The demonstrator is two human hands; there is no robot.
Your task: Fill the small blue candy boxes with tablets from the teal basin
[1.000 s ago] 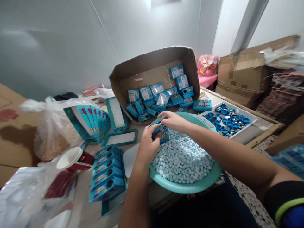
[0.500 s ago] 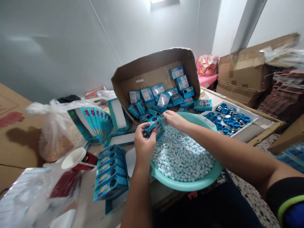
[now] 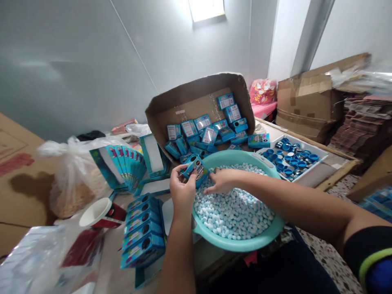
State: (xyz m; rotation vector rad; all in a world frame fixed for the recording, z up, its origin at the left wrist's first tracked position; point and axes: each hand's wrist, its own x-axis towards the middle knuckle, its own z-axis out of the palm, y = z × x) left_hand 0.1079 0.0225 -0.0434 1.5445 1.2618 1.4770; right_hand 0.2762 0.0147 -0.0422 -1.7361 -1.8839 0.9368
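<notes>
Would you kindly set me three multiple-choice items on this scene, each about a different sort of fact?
1. Where is the right hand? A) On the pellets in the basin B) Inside the carton C) On the cup
2. What colour are most caps in the tray? A) Red B) Blue C) Green
3. What is the left hand doing? A) Lying open B) Gripping the cup C) Holding a small box

Answers: 1 A, it lies on the pellets; 2 B, blue fills the tray; 3 C, the hand grips the box.

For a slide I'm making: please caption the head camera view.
Left hand holds a small blue box; right hand rests on pale blue pellets in a teal basin.
</notes>
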